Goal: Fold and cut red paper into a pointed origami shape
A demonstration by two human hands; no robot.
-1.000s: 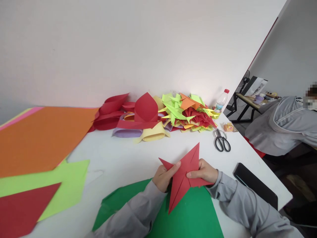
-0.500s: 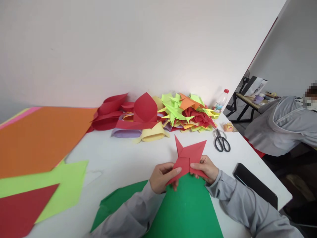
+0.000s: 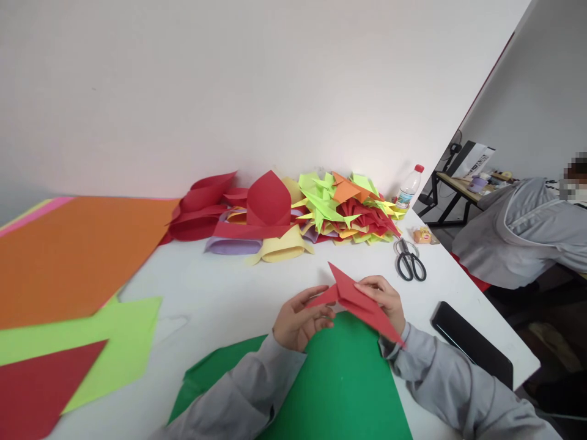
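A folded red paper star (image 3: 351,299) is held tilted above a green paper sheet (image 3: 348,379). My right hand (image 3: 385,299) pinches its upper right side, thumb on top, with the other fingers partly hidden behind it. One long point of the star slants down past my right wrist. My left hand (image 3: 302,321) is at the star's left point, which lies between the thumb and index finger; the grip there looks loose, and the lower fingers curl beneath. The green sheet lies under both forearms, with a folded green piece (image 3: 220,366) beside my left sleeve.
Orange sheets (image 3: 92,256), a lime sheet (image 3: 119,348) and a dark red sheet (image 3: 41,391) lie left. Red paper hats (image 3: 269,201) and piled folded stars (image 3: 325,205) line the wall. Right are scissors (image 3: 410,263), a bottle (image 3: 408,189), a phone (image 3: 472,342) and a seated person (image 3: 518,232).
The red paper star has turned from facing me flat to a steep tilt, its right point swinging down. My right hand has shifted up along it, and my left fingers have loosened.
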